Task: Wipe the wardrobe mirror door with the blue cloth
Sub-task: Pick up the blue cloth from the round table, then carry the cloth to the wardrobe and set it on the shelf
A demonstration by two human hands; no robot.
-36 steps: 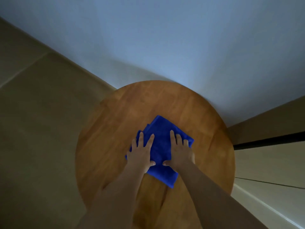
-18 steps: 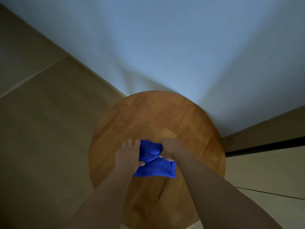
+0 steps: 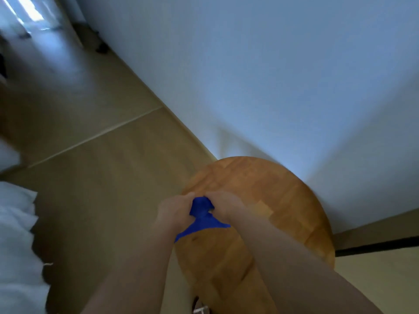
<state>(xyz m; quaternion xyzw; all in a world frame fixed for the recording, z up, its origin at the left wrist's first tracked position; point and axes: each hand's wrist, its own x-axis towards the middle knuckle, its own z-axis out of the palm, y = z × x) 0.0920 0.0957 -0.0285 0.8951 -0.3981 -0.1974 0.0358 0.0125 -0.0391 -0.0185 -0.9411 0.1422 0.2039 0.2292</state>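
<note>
White bedding (image 3: 15, 234) at far left, my left hand (image 3: 174, 210) in a tight grip on the bunched blue cloth (image 3: 201, 214), my right hand (image 3: 226, 206) clamped on its other side, above the round wooden table (image 3: 272, 200), white wall (image 3: 272, 75) behind

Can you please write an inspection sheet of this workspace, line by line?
Surface: round wooden table, beside a white wall.
Job's things: blue cloth, bunched, held above the table.
Clutter: nothing seen on the table.
Hands: left hand and right hand both grip the cloth.
Cables: nothing seen.
Surroundings: beige floor; white bedding at left; the mirror door cannot be told from this view.
</note>
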